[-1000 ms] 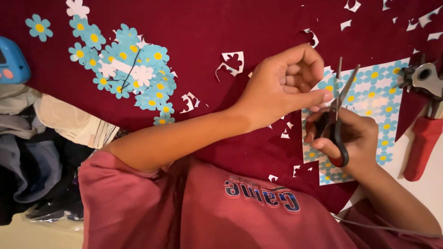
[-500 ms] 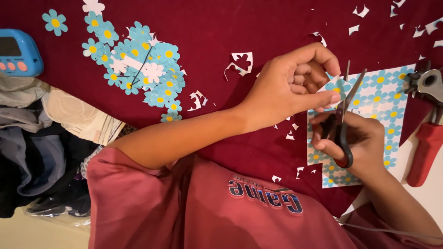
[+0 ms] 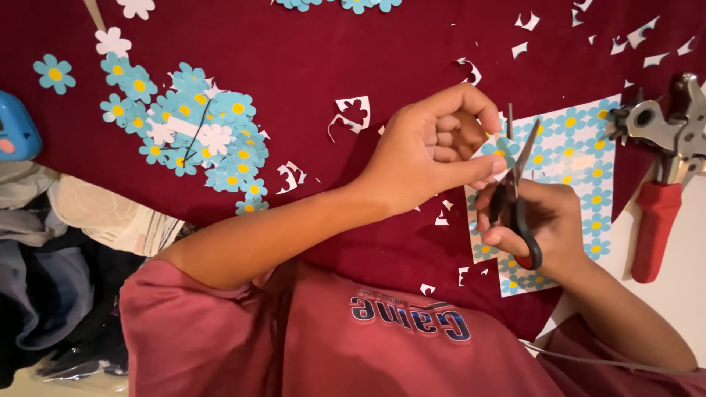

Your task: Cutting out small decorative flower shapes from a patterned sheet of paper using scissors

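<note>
Maroon cloth (image 3: 368, 44) covers the work surface and carries every item listed below.

1. Sheet of printed blue-and-yellow flowers (image 3: 581, 169), at 3 o'clock on the cloth, partly under our hands.
2. Heap of cut-out blue flowers (image 3: 198, 140), at 10 o'clock, well apart from both hands.
3. Red-handled punch pliers (image 3: 662, 191), at 3 o'clock beyond the sheet, lying idle with the long axis running 12 to 6.
4. Our left hand (image 3: 434, 151), reaching across the body, thumb and fingertips pressed together on a small flower piece (image 3: 500, 149).
5. Our right hand (image 3: 537, 228), closed through the loops of the scissors (image 3: 518, 184).
6. Scissors: long axis close to 12–6, tips at 12, blades parted in a narrow V, handles at 6.
7. Flower piece: sits at the blades, touching them, at 3 o'clock of the left palm and 12 o'clock of the right hand. The left hand is the one holding it; the right meets it only through the blades.
8. White paper scraps (image 3: 353, 110), scattered from 12 to 2 and around centre.
9. Blue device (image 3: 15, 132), cropped at 9 o'clock.
</note>
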